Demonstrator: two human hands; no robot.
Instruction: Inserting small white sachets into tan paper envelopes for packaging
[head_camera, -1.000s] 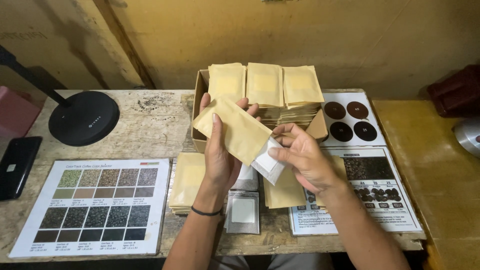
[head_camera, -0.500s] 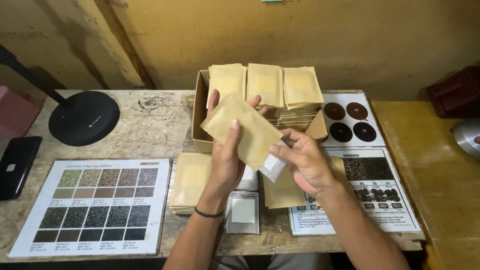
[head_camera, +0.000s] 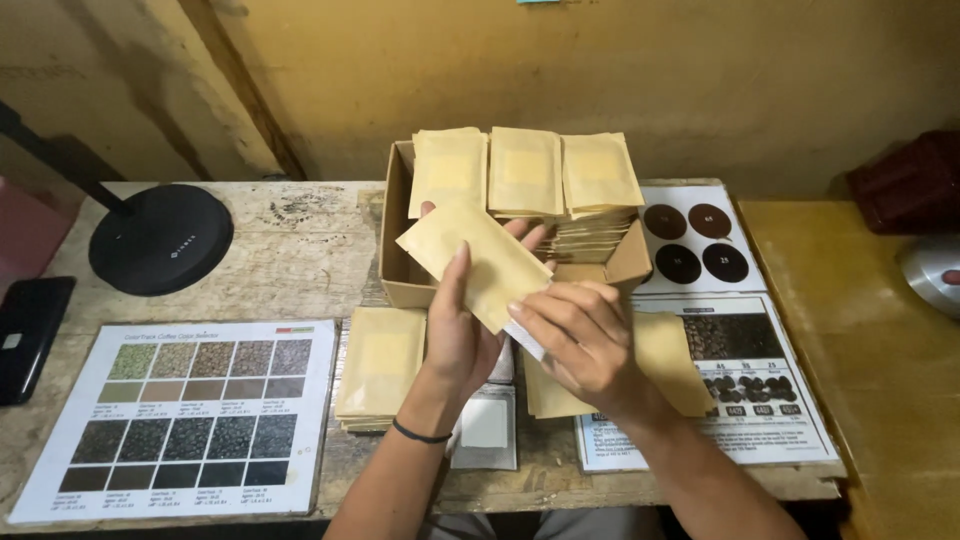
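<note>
My left hand (head_camera: 455, 335) holds a tan paper pouch (head_camera: 472, 258) tilted over the middle of the bench, thumb across its face. My right hand (head_camera: 580, 335) pinches the pouch's lower right corner, where a white label (head_camera: 527, 340) shows under the fingers. Just behind stands an open cardboard box (head_camera: 400, 270) packed with upright tan pouches (head_camera: 525, 170). A flat stack of the same pouches (head_camera: 380, 365) lies left of my left wrist, and another pile (head_camera: 675, 365) lies under my right hand.
A laminated colour chart of swatches (head_camera: 190, 415) lies at front left. A black round lamp base (head_camera: 160, 238) and a dark phone (head_camera: 25, 335) sit farther left. Printed sheets with dark discs (head_camera: 700, 240) and bean pictures (head_camera: 745, 345) lie right. Small white-windowed packets (head_camera: 485, 430) lie at the front.
Both hands have lifted the pouch a little toward the box. My right hand has slid the white label under the pouch's lower corner, so less of it shows.
</note>
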